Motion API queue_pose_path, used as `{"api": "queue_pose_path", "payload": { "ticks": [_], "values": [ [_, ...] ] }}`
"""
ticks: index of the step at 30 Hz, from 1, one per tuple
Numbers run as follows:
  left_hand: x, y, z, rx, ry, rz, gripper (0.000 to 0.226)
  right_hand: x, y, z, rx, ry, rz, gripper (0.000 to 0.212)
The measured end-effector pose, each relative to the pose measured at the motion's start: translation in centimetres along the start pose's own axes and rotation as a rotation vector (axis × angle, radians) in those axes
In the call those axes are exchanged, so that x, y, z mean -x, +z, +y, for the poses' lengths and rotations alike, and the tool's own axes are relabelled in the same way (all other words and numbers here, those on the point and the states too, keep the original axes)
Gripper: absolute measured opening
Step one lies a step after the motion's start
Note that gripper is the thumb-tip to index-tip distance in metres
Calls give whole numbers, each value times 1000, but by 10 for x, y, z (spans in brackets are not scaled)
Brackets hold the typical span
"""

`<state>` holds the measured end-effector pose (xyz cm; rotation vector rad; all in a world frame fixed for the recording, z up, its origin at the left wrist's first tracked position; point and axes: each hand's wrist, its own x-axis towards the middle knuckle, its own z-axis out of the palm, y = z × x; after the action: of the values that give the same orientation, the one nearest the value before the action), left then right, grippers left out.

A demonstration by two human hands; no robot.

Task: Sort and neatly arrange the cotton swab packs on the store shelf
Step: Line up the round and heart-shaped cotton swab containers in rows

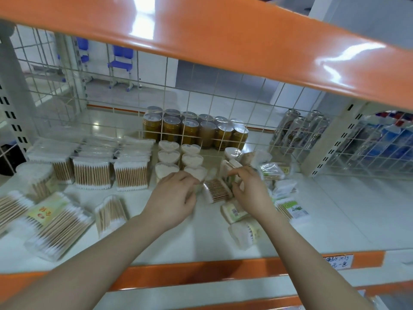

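On the white shelf (335,220) a small pack of wooden-stick cotton swabs (217,190) lies flat between my two hands. My left hand (173,201) has its fingers curled at the pack's left end, and my right hand (251,190) curls over its right end; both appear to hold it. Heart-shaped clear tubs of swabs (169,157) stand in two rows just behind my left hand. Upright stacks of swab packs (131,175) line the left. Loose green-labelled packs (234,212) lie scattered on the right.
Long flat swab packs (55,224) lie at the front left. Gold cans (190,130) and silver cans (297,133) stand behind a white wire grid (223,104). An orange shelf beam (223,41) hangs overhead, and an orange front edge (201,274) carries a price tag (338,261).
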<state>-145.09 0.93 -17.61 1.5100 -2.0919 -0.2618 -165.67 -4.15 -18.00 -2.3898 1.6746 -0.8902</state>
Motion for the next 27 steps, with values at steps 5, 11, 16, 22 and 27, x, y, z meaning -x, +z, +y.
{"api": "queue_pose_path", "payload": {
  "ticks": [5,11,16,22,27],
  "values": [
    [2,6,16,20,41,-30,34,13,-13,12,-49,86,-33,39],
    [5,17,26,-13,59,-134,40,25,-26,22,-61,101,-133,44],
    [10,24,28,-50,53,-158,36,33,-30,25,-61,119,-131,43],
    [14,28,24,-89,45,-196,41,36,-29,32,-15,107,-228,51],
    [17,29,24,-83,57,-180,34,35,-30,37,-33,155,-248,41]
  ]
}}
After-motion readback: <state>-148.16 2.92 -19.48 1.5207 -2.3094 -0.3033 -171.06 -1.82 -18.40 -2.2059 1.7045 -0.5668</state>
